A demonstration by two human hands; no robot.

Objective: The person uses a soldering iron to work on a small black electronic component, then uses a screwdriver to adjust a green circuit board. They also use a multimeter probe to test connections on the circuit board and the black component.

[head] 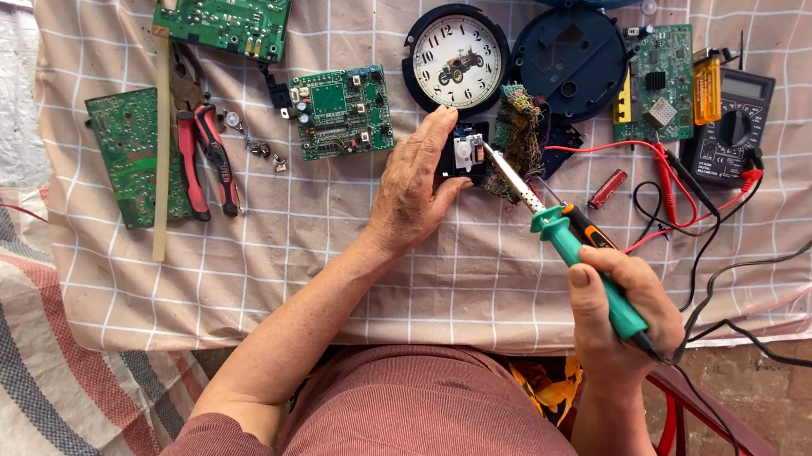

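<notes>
On the checked cloth (323, 250) lie 4 green circuit boards, a round clock face (458, 60) and a black multimeter (733, 127). The left hand (415, 189) pins the small black clock movement (464, 154) below the clock face, fingers curled over its left edge. The right hand (618, 311), closed around the green soldering iron (574, 251), lies down-right of the movement; the iron's long axis slants up-left, tip touching it.

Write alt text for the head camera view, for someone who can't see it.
A person's right hand holds a green-handled soldering iron with its tip at a small black clock mechanism steadied by the left hand. Around them on a checked cloth lie green circuit boards, a round clock face, red pliers and a multimeter.
</notes>
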